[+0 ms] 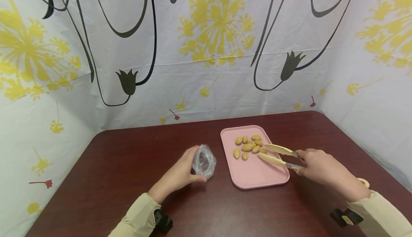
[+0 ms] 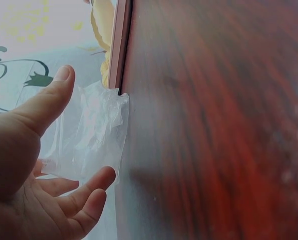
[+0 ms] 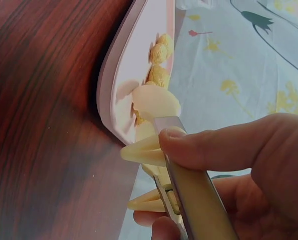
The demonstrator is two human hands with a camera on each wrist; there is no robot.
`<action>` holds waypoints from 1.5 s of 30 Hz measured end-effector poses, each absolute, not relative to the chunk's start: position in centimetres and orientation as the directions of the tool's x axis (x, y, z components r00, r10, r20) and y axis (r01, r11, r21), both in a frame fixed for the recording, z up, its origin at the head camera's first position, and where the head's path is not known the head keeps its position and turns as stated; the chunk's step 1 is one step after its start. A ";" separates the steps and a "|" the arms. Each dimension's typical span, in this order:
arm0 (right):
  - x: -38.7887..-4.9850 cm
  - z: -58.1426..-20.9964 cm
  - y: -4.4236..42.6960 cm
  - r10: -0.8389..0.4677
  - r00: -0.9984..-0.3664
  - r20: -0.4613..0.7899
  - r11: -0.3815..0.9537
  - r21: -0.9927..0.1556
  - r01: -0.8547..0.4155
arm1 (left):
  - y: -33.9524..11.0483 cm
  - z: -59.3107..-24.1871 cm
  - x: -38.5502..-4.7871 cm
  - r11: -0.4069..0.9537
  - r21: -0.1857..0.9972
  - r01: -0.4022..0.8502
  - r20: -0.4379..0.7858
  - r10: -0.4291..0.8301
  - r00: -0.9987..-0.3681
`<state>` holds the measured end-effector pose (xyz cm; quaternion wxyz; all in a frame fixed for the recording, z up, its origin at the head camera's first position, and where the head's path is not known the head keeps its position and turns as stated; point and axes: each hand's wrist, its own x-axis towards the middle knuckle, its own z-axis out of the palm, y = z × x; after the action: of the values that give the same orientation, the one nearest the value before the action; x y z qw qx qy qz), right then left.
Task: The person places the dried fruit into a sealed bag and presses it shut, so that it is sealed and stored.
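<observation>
My right hand (image 1: 325, 169) grips a pair of tongs (image 1: 291, 166) with cream tips and metal arms, thumb on one arm in the right wrist view. The tong tips stand apart over the right side of a pink tray (image 1: 257, 174), with a yellow-brown nut (image 1: 263, 151) between them. Several more oval, rough-skinned nuts (image 1: 247, 147) lie in the tray's far half. Left of the tray, a clear plastic bag (image 1: 204, 161) stands with its mouth up. My left hand (image 1: 180, 172) curves loosely beside it, thumb and fingers spread apart; contact with the bag is unclear.
Everything stands on a dark red-brown wood table (image 1: 128, 165) with rounded far corners. A white cloth (image 1: 193, 97) with printed flowers hangs behind the table and at both sides. Each sleeve carries a black wrist device, such as the left one (image 1: 163, 221).
</observation>
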<state>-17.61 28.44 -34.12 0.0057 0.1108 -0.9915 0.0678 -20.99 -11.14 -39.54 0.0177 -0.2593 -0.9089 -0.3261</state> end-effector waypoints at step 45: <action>-16.8 -32.8 24.5 -0.297 -0.945 0.139 0.936 -0.155 -0.317 | -10.9 -39.7 -21.3 0.643 0.601 0.475 0.187 0.464 -0.866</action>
<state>-16.82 24.55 -32.79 0.0568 0.1562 -0.9822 0.0878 -21.33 -10.86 -39.69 0.0079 -0.2590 -0.9064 -0.3336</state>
